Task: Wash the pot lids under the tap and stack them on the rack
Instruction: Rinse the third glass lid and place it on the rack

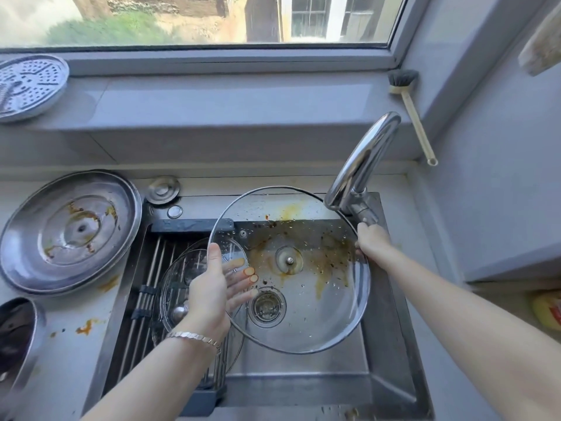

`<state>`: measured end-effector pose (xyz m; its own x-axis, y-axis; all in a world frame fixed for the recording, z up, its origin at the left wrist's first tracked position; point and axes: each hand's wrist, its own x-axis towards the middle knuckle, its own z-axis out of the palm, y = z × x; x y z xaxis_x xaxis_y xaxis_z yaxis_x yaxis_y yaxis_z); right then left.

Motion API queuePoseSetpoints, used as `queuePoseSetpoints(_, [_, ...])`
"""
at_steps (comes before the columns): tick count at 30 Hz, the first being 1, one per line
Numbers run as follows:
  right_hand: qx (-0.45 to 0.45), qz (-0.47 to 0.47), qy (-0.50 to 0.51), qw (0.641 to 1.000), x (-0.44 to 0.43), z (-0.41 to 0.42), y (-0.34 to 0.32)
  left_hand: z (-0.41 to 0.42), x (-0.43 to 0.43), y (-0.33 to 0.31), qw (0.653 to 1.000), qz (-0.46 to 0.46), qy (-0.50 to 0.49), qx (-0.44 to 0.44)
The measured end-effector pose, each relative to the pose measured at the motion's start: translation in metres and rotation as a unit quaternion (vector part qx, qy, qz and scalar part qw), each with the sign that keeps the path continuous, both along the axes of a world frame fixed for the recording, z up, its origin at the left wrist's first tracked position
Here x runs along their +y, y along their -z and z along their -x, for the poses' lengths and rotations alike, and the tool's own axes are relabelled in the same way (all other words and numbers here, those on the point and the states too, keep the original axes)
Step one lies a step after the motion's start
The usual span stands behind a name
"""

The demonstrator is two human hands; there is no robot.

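Note:
A large glass pot lid [318, 314] smeared with brown and yellow grime hangs tilted over the sink [391, 375]. My left hand [212, 287] grips its left rim, thumb on top and fingers showing through the glass. My right hand [372, 241] is at the lid's right rim, closed on the tap's handle [365, 217]. The chrome tap [361, 162] arches above the lid; no water is visible. A smaller glass lid [182, 278] lies on the roll-up rack [145, 287] across the sink's left side.
A dirty steel lid [69, 229] lies on the counter at left, with a dark pot [15, 332] below it. A perforated steamer plate [28, 86] and a dish brush [409, 110] rest on the window ledge. The drain [267, 306] is behind the lid.

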<state>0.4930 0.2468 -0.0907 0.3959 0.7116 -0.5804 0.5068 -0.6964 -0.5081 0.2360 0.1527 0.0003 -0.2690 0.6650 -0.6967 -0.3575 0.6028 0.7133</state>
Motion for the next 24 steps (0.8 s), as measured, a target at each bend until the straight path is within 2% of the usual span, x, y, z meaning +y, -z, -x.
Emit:
queuePoseSetpoints(6, [0.007,-0.002,-0.004,1.0,-0.006,-0.002,-0.003,-0.002,0.0,-0.001,1.0,0.005,0.005,0.0])
queuePoseSetpoints(9, [-0.1,-0.04,-0.017,0.994,-0.017,0.008,-0.02,-0.003,-0.001,-0.003,1.0,0.002,0.003,0.0])
queuePoseSetpoints(10, [-0.15,-0.089,-0.049,0.983,-0.025,0.016,-0.029,-0.004,-0.001,-0.003,1.0,0.002,0.002,0.001])
queuePoseSetpoints(12, [-0.195,-0.173,-0.193,0.946,-0.046,0.038,-0.041,-0.007,-0.001,-0.005,1.0,0.003,-0.004,-0.004])
queuePoseSetpoints(15, [-0.127,-0.158,-0.429,0.88,-0.081,0.083,-0.051,-0.016,-0.001,-0.007,1.0,0.006,-0.014,-0.008])
queuePoseSetpoints(18, [-0.065,-0.168,-0.545,0.819,-0.1,0.11,-0.063,-0.019,-0.002,-0.007,1.0,0.004,-0.015,0.003])
queuePoseSetpoints(19, [-0.07,-0.167,-0.55,0.816,-0.097,0.108,-0.062,-0.018,-0.004,-0.008,1.0,0.005,-0.016,0.005])
queuePoseSetpoints(22, [-0.158,-0.121,-0.497,0.844,-0.079,0.087,-0.055,-0.014,-0.008,-0.01,1.0,-0.004,-0.017,0.008])
queuePoseSetpoints(24, [-0.151,-0.117,-0.5,0.845,-0.085,0.087,-0.055,-0.014,-0.01,-0.011,1.0,-0.01,-0.02,0.009])
